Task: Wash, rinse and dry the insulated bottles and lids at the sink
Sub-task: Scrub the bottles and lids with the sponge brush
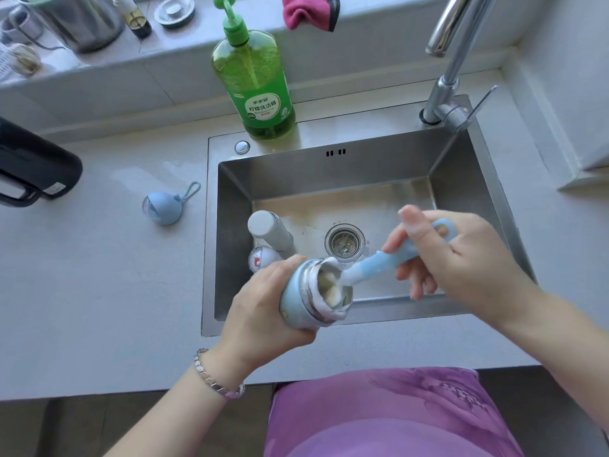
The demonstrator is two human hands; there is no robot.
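Observation:
My left hand (263, 305) grips a light blue insulated bottle (301, 303), tilted with its foamy mouth toward the right, over the front edge of the steel sink (329, 166). My right hand (454, 255) holds the blue handle of a bottle brush (379, 262); its sponge head is inside the bottle's mouth. A grey bottle (270, 230) stands in the sink at the left, with a white lid (263, 257) beside it. A blue lid with a loop strap (164, 207) lies on the counter left of the sink.
A green dish soap pump bottle (255, 80) stands behind the sink. The chrome faucet (451, 77) rises at the back right. A black kettle (33, 166) sits at the far left. A pink cloth (309, 11) lies on the ledge. The drain strainer (345, 241) is mid-sink.

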